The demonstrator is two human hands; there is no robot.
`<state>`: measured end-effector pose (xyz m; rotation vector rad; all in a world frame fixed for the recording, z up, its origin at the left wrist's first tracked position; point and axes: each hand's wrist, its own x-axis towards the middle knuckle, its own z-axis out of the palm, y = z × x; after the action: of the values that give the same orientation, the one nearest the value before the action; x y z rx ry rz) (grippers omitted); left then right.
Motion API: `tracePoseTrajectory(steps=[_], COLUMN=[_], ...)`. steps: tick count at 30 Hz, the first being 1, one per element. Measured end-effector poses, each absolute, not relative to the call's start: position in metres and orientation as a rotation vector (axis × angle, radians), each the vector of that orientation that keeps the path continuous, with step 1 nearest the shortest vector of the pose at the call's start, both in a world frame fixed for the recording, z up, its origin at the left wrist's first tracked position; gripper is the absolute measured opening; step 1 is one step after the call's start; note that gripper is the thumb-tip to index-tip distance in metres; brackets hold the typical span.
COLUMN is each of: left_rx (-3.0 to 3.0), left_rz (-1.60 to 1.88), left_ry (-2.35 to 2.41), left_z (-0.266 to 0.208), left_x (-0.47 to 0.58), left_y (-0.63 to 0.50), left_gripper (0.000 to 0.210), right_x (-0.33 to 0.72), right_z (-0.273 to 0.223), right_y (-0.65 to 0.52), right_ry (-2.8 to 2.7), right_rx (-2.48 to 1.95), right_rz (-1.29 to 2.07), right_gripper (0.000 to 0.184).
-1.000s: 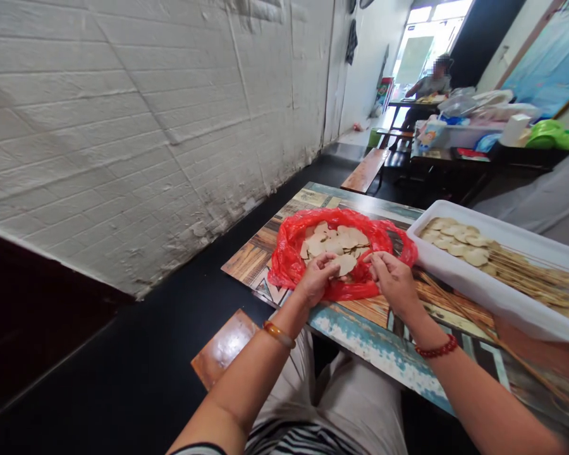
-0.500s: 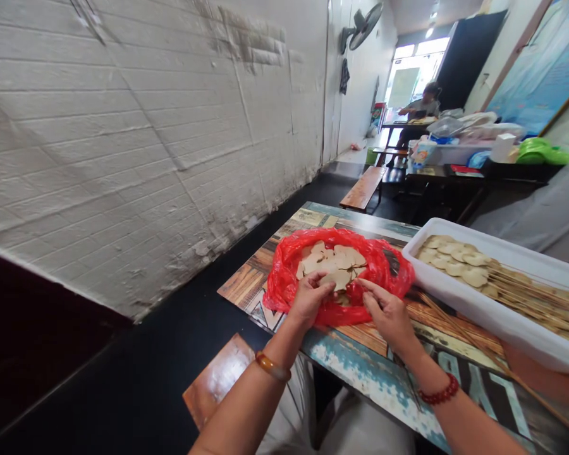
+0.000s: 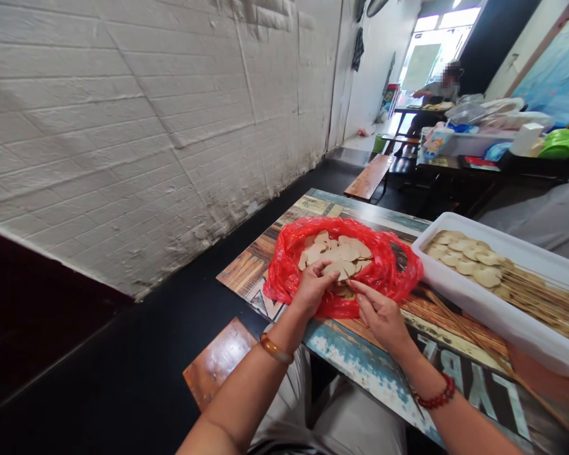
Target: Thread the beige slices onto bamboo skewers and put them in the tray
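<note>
My left hand [image 3: 312,287] is closed in a pinch on a thin, pale tan food slice [image 3: 340,270], above an open red plastic bag [image 3: 284,275]. Inside the bag lies a loose heap of similar slices [image 3: 353,248]. My right hand [image 3: 383,318] grips a thin bamboo skewer [image 3: 411,387], whose back end sticks out below the wrist. The fingertips of the right hand are close to the slice's near edge. Whether the skewer's point has entered the slice I cannot tell.
A white plastic tub [image 3: 448,287] on the right holds skewered slices [image 3: 469,259], sticks pointing rightward. Loose skewers [image 3: 474,338] lie beside it on the wood-patterned table [image 3: 246,268]. Behind are a bench [image 3: 370,177], a cluttered table [image 3: 483,165] and a seated person [image 3: 439,91].
My right hand has come nearer to my left, bringing the skewer to the slice's edge. The left hand keeps its pinch. The view has tilted down slightly.
</note>
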<state>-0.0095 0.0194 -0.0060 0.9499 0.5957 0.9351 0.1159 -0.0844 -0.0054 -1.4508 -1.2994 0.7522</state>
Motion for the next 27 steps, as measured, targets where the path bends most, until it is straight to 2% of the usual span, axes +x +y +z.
tracePoseTrajectory(steps=[6, 27], left_rx=[0.907, 0.934], left_rz=[0.963, 1.047], left_ry=[0.578, 0.644], left_z=[-0.0084, -0.0098], left_x=[-0.0135, -0.0136], left_y=[0.0197, 0.0216], left_gripper=[0.036, 0.038], right_x=[0.1129, 0.1135], right_z=[-0.003, -0.0044], right_y=[-0.0858, -0.0845], right_ry=[-1.338, -1.472], right_rx=[-1.434, -1.473], right_rz=[0.81, 0.572], right_gripper=[0.041, 0.039])
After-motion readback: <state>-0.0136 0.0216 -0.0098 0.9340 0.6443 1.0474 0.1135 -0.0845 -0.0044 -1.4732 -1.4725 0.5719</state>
